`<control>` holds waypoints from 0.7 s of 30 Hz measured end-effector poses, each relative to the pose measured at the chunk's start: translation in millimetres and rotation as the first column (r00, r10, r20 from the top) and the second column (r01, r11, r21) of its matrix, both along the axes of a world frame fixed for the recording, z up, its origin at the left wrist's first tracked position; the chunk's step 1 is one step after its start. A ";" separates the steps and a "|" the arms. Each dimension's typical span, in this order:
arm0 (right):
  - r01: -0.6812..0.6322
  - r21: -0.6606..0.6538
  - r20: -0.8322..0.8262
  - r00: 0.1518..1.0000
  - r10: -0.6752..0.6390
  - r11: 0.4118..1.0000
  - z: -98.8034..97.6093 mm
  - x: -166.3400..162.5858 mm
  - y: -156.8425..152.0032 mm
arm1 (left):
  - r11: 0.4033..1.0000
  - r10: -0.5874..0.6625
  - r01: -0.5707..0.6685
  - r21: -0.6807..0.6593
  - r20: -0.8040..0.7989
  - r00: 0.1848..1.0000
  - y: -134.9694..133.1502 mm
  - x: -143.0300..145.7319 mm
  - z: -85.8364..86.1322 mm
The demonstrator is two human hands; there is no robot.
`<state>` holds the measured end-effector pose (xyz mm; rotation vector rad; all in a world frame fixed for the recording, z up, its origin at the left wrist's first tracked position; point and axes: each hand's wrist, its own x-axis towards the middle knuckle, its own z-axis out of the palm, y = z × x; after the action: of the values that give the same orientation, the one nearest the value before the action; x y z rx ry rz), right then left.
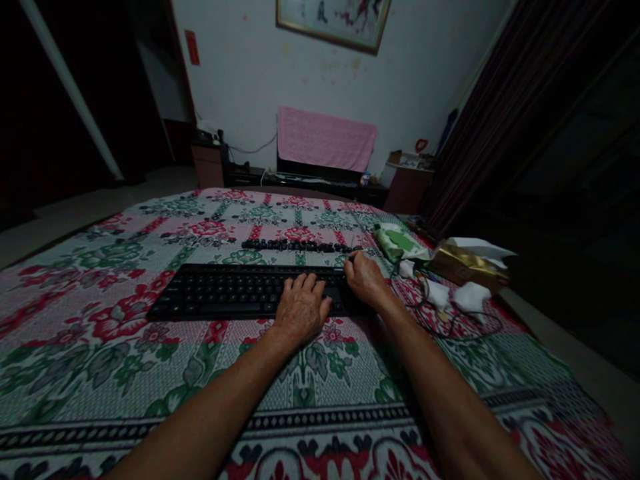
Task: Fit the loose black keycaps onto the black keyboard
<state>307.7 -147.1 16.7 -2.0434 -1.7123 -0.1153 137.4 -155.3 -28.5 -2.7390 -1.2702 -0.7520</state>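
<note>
A black keyboard [225,290] lies flat on the patterned bedspread in front of me. My left hand [303,303] rests palm down on its right part, fingers spread over the keys. At the keyboard's right end, my right hand [364,277] is closed in a pinch. Something small and dark shows at its fingertips, too dim to name. Just beyond the keyboard, several loose black keycaps [295,245] lie in a long row. Part of the keyboard's right end is hidden under my right hand.
On the right lie a green-and-white packet [397,241], a gold tissue box [463,267], crumpled white tissues [471,297] and a black cable [453,331]. The floral bedspread [125,373] spreads underneath. A pink towel [325,139] hangs over a screen at the far wall.
</note>
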 end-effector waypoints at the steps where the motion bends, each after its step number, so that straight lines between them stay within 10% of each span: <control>1: -0.010 -0.007 0.038 0.999 0.010 1.000 -0.6 -3.4 -1.5 | 1.000 0.001 -0.001 -0.003 0.001 1.000 0.0 0.0 0.2; 13: -0.120 0.065 0.071 0.991 0.115 0.991 -7.4 -48.3 -11.2 | 0.999 -0.020 0.019 -0.041 -0.016 1.000 0.8 -0.7 4.2; 17: -0.037 0.122 -0.209 0.976 0.062 0.992 -1.3 -34.8 -4.8 | 0.999 -0.015 0.016 -0.046 0.029 0.999 0.6 -0.5 3.6; 21: -0.095 0.118 -0.603 0.784 0.147 0.988 1.0 -15.9 -3.7 | 0.996 -0.001 0.011 -0.084 0.117 0.993 2.3 0.4 4.5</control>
<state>291.8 -150.8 17.7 -1.6440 -1.3797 0.4692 137.8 -153.0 -24.0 -2.8038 -1.3463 -0.8921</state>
